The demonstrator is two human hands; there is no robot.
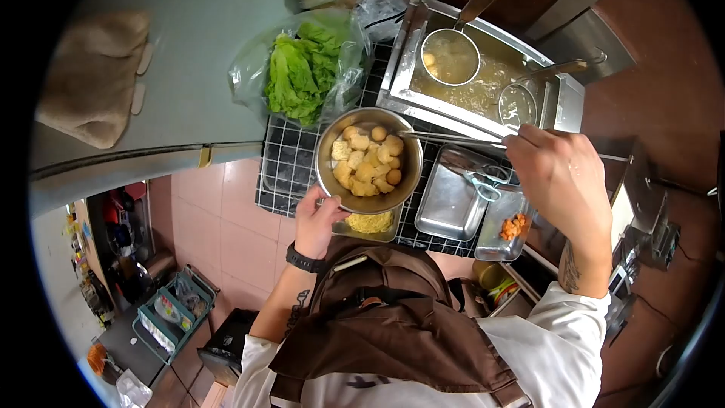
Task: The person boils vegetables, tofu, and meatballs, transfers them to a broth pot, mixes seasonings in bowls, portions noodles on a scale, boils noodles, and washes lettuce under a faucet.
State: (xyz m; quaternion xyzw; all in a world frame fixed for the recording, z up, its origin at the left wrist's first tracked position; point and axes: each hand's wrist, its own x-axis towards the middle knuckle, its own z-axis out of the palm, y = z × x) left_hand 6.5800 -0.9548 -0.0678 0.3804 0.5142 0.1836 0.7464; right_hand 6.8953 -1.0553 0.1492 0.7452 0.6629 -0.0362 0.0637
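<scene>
Steel bowl (411, 165) of golden pieces (366, 169), near-left of the liquid-filled vat (438, 111), left hand (318, 219) with grip pinching the bowl's rim, right hand (555, 174) near the vat, grip closed around a slender metal utensil (457, 138).

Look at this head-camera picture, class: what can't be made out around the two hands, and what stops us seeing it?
All in the head view:
- Metal bowl, its bottom: hidden by the food pieces.
- Left hand, its underside grip: hidden by the bowl.
- Metal utensil, its held end: hidden by the right hand.
- Yellow food, its far part: hidden by the bowl.
</scene>
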